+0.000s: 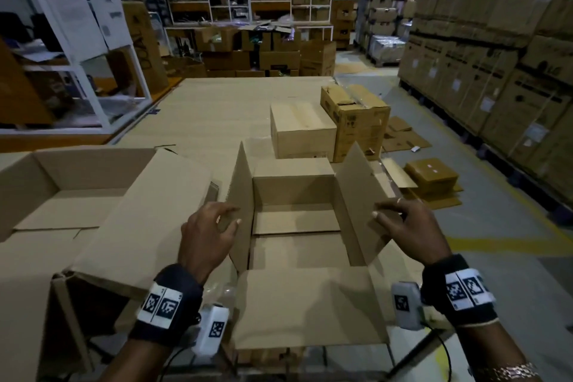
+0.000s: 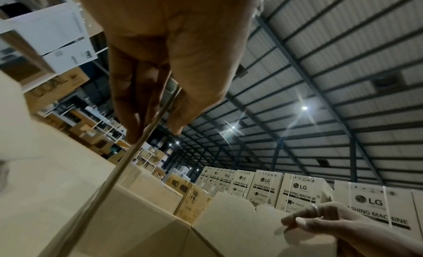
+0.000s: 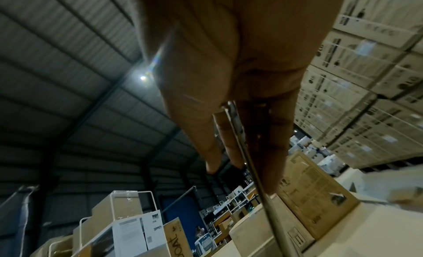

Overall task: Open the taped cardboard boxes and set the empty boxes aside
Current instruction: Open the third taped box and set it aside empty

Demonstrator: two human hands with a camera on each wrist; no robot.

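Observation:
An open, empty cardboard box stands in front of me with both side flaps raised. My left hand pinches the left flap near its top edge, fingers outside and thumb inside; in the left wrist view the flap edge runs between the thumb and fingers. My right hand pinches the right flap the same way, and its edge passes between the fingers in the right wrist view. The near flap lies folded out toward me.
A larger open box sits at my left, its flap leaning toward the middle box. Two closed boxes stand farther back on the cardboard-covered surface. Flattened cardboard lies on the floor at right, beside stacked cartons. White shelving is at left.

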